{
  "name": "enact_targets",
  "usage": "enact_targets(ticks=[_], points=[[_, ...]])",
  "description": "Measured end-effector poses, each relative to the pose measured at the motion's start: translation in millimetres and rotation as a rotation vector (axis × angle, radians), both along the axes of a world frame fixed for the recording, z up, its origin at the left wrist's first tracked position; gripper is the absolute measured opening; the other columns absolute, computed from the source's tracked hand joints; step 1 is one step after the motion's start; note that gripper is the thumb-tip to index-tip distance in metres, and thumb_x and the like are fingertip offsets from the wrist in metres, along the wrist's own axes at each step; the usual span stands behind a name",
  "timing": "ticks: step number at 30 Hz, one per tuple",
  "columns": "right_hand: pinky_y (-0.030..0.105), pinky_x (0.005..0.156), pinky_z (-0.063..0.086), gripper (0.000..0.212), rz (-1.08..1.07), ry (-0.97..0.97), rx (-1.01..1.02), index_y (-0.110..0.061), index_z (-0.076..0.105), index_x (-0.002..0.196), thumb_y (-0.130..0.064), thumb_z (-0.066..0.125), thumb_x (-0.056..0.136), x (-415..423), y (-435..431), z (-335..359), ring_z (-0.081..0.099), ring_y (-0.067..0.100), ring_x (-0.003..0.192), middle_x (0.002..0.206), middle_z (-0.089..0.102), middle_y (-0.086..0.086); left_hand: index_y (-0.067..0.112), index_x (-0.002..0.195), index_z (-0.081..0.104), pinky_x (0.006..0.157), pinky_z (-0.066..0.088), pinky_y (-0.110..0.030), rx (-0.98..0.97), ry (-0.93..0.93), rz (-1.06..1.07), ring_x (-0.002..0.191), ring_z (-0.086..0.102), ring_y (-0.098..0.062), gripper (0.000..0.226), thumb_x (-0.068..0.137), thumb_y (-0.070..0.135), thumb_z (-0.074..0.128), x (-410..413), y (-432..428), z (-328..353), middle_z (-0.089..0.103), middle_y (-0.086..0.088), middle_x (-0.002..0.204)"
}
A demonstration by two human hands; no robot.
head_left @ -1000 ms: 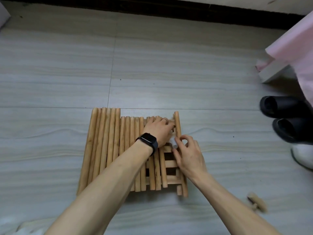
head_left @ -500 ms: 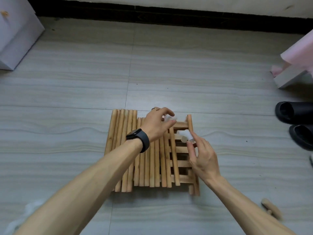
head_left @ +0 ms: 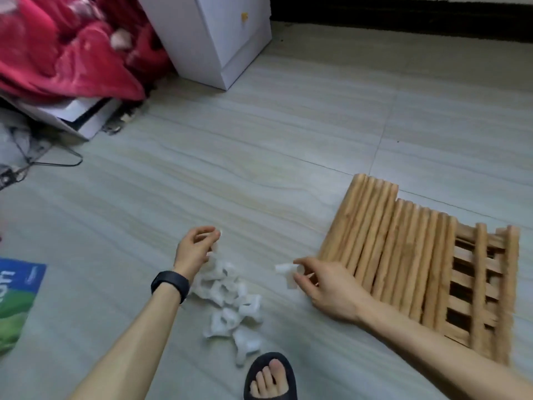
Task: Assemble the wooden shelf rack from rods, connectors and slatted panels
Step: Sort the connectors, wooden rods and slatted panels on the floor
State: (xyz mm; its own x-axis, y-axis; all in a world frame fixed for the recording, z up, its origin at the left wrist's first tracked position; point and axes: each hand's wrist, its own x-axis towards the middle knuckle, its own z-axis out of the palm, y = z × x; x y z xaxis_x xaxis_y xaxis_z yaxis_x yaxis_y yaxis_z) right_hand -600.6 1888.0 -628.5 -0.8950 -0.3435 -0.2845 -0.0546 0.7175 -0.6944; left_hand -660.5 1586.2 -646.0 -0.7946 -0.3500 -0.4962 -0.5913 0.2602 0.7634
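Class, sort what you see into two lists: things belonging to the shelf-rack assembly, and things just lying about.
Job: wooden rods; slatted panels; pile of white connectors; connector pinched by right hand.
Lying about: red blanket; white cabinet; printed bag; black sandal.

The rods (head_left: pixel 375 249) and slatted panel (head_left: pixel 479 284) at the right are bare pale wood, smooth and matt. The connectors (head_left: pixel 227 298) in the lower middle look like white plastic. The floor (head_left: pixel 259 140) is smooth, faintly shiny tile. The upper-left blanket (head_left: pixel 57 59) is soft red cloth.
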Motion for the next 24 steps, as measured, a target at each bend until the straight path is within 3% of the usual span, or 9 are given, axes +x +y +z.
enact_targets(ticks=[3, 6, 8, 10, 14, 17, 20, 24], points=[[0.025, 0.086, 0.048, 0.042, -0.081, -0.089, -0.027, -0.021, 0.055, 0.141, -0.041, 0.044, 0.105, 13.0, -54.5, -40.2, 0.067, 0.012, 0.109, 0.128, 0.067, -0.005, 0.023, 0.115, 0.066, 0.082, 0.054, -0.036, -0.086, -0.054, 0.098, 0.100, 0.063, -0.020, 0.025, 0.092, 0.032, 0.071, 34.6, -42.5, -31.4, 0.064, -0.009, 0.119], [0.033, 0.101, 0.046, 0.048, -0.227, -0.186, -0.041, -0.019, 0.045, 0.148, -0.039, 0.045, 0.105, 24.1, -83.5, -72.1, 0.060, 0.017, 0.121, 0.143, 0.056, 0.003, 0.031, 0.112, 0.067, 0.070, 0.047, -0.023, -0.132, -0.073, 0.066, 0.093, 0.062, -0.014, 0.019, 0.093, 0.030, 0.067, 45.0, -59.9, -45.6, 0.062, -0.010, 0.119], [0.032, 0.108, 0.040, 0.061, -0.252, -0.259, -0.075, -0.017, 0.033, 0.157, -0.042, 0.048, 0.103, 29.8, -96.4, -83.3, 0.050, 0.019, 0.133, 0.152, 0.047, 0.005, 0.035, 0.114, 0.066, 0.082, 0.051, -0.026, -0.129, -0.108, -0.012, 0.102, 0.060, -0.017, 0.023, 0.094, 0.025, 0.064, 45.6, -60.4, -51.8, 0.055, -0.011, 0.126], [0.031, 0.113, 0.034, 0.075, -0.196, -0.325, -0.129, -0.022, 0.020, 0.162, -0.046, 0.054, 0.099, 36.9, -108.9, -85.0, 0.041, 0.018, 0.141, 0.159, 0.037, 0.003, 0.039, 0.127, 0.062, 0.104, 0.042, -0.032, -0.160, -0.111, -0.124, 0.122, 0.048, -0.016, 0.038, 0.092, 0.024, 0.061, 45.8, -55.7, -53.7, 0.043, -0.006, 0.135], [0.034, 0.119, 0.030, 0.095, -0.124, -0.358, -0.154, -0.037, 0.004, 0.162, -0.047, 0.065, 0.090, 47.3, -130.3, -81.9, 0.030, 0.022, 0.149, 0.166, 0.019, -0.001, 0.051, 0.139, 0.047, 0.113, 0.025, -0.038, -0.321, -0.164, -0.369, 0.142, 0.021, -0.022, 0.048, 0.092, 0.055, 0.056, 46.2, -39.7, -54.7, 0.029, -0.002, 0.149], [0.032, 0.118, 0.029, 0.097, -0.113, -0.400, -0.176, -0.037, 0.005, 0.162, -0.036, 0.068, 0.088, 45.9, -144.5, -81.4, 0.024, 0.022, 0.151, 0.168, 0.012, 0.002, 0.054, 0.138, 0.045, 0.110, 0.029, -0.040, -0.392, -0.233, -0.429, 0.142, 0.020, -0.025, 0.051, 0.088, 0.065, 0.051, 51.9, -30.9, -58.2, 0.023, -0.006, 0.155], [0.027, 0.115, 0.029, 0.097, -0.081, -0.430, -0.179, -0.036, 0.008, 0.162, -0.026, 0.069, 0.087, 40.3, -154.7, -79.1, 0.023, 0.020, 0.152, 0.168, 0.010, 0.002, 0.051, 0.137, 0.047, 0.106, 0.033, -0.039, -0.437, -0.233, -0.458, 0.141, 0.024, -0.026, 0.049, 0.089, 0.062, 0.053, 56.5, -31.0, -55.7, 0.020, -0.005, 0.156], [0.030, 0.116, 0.030, 0.091, 0.027, -0.408, -0.070, -0.032, 0.013, 0.163, -0.026, 0.066, 0.089, 26.6, -151.8, -64.7, 0.025, 0.023, 0.152, 0.169, 0.011, 0.005, 0.046, 0.140, 0.046, 0.111, 0.033, -0.044, -0.483, -0.288, -0.504, 0.145, 0.020, -0.031, 0.052, 0.090, 0.057, 0.056, 56.0, -37.4, -43.0, 0.006, -0.001, 0.163]])
